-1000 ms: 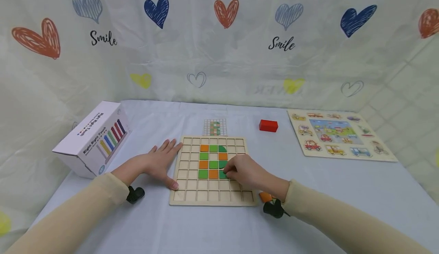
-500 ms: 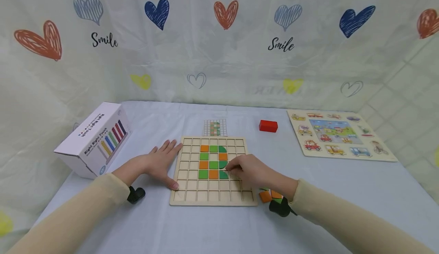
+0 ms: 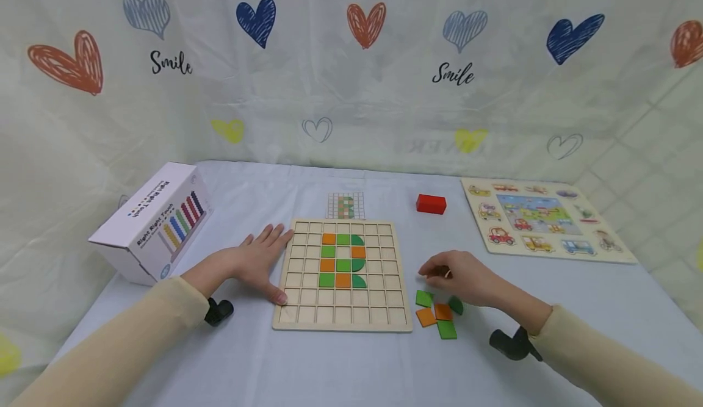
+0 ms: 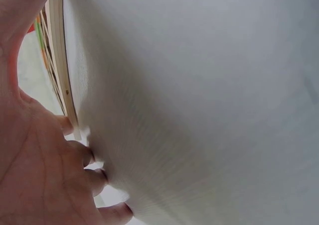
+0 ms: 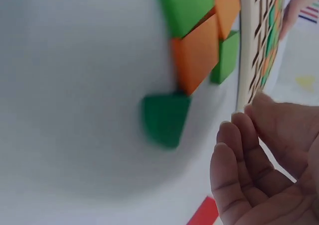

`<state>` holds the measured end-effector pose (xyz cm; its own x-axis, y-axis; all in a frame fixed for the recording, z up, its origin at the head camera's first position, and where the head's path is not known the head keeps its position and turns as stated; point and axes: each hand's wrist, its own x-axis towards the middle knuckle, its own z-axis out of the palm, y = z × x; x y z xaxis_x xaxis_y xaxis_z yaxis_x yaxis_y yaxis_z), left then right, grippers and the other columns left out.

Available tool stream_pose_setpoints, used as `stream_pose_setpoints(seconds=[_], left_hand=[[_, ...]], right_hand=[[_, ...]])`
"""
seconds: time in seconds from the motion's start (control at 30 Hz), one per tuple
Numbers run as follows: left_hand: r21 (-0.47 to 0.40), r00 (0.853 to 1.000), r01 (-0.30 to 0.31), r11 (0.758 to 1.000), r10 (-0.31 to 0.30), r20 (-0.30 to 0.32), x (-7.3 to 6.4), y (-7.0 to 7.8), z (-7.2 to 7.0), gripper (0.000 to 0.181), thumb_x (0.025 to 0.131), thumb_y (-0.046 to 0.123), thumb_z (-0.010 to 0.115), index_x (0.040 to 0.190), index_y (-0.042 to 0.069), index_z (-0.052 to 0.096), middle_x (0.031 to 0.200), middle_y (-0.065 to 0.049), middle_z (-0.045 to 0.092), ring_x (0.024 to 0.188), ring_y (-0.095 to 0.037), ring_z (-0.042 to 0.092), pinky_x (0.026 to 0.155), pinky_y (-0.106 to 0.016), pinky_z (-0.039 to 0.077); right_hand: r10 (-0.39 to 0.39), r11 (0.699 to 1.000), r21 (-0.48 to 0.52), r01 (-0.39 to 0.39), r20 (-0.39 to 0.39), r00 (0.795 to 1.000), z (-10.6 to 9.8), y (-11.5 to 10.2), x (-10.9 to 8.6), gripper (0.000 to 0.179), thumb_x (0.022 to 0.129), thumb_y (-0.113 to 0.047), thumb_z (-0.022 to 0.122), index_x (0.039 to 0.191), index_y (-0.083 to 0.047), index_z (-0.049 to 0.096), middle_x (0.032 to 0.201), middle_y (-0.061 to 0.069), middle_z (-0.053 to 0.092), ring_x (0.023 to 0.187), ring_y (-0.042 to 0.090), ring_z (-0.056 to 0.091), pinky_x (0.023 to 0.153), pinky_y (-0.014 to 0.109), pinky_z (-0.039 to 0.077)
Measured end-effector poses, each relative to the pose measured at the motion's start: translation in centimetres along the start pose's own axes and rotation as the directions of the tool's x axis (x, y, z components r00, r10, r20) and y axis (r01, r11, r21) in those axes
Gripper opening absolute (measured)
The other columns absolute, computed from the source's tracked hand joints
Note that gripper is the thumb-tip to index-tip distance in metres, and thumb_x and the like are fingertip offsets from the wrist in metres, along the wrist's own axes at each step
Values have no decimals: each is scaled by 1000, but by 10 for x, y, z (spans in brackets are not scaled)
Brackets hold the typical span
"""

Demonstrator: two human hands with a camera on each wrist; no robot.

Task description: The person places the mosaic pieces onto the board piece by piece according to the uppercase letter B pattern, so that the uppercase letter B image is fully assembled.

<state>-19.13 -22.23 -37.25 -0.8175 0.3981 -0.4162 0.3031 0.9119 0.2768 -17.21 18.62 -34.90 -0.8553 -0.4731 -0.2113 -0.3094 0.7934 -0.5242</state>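
My left hand [image 3: 258,265] rests spread at the left edge of the wooden grid board [image 3: 340,315], its thumb and fingertips touching the rim. On the board, orange, light green and dark green rounded tiles [image 3: 343,265] fill several cells in three columns around one bare cell. Right of the board, my right hand [image 3: 464,277] hovers over the table with loosely bent fingers and nothing held. Just below it lie loose tiles: a dark green rounded one [image 5: 167,119], orange squares [image 3: 425,317] and light green squares [image 3: 447,329]. The left wrist view shows mostly tablecloth and the board's edge.
A printed pattern card [image 3: 346,205] lies behind the board. A red block [image 3: 431,204] sits behind and right of it. A vehicle picture puzzle [image 3: 549,218] lies at the far right, and a white box [image 3: 151,221] stands at left.
My right hand has left the dark green tile in the lowest filled row and moved right to the loose tiles, uncovering the board's right side. My left hand has stayed put.
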Motion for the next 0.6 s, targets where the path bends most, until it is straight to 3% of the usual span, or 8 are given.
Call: stream_pose_setpoints(seconds=[0.2,0.3,0.43,0.6], left_hand=[[14,1000,4,1000,-4,1,1,1,0,141,69,71,83,164,1,5,170,-27,-1,157,-50,-4,119,-76,8],[14,1000,8,1000,-8,2,0,2,-1,141,69,70,83,164,1,5,170,-27,-1,157,-51,-3,119,-76,8],[10,1000,8,1000,-8,1,-1,3,-1,140,69,69,84,163,1,6,170,-28,-1,157,-51,-3,119,-76,8],[5,1000,0,1000,0,-2,0,3,0,140,69,68,84,163,1,6,170,-28,-1,157,-51,-3,119,-76,8]], right_hand=[[27,997,64,-31,62,998,-3,23,-19,27,86,-18,82,111,-10,76,104,-3,72,94,14,61,77,22,53],[-10,998,66,5,71,997,1,29,-25,30,84,-22,85,110,-13,75,107,-5,71,96,13,60,82,23,53],[-31,999,41,28,60,998,6,32,-25,31,82,-24,87,108,-15,73,106,-6,69,94,11,59,85,25,53],[11,999,30,-12,54,999,5,31,-20,27,82,-20,87,104,-14,73,100,-5,67,90,13,59,81,27,54]])
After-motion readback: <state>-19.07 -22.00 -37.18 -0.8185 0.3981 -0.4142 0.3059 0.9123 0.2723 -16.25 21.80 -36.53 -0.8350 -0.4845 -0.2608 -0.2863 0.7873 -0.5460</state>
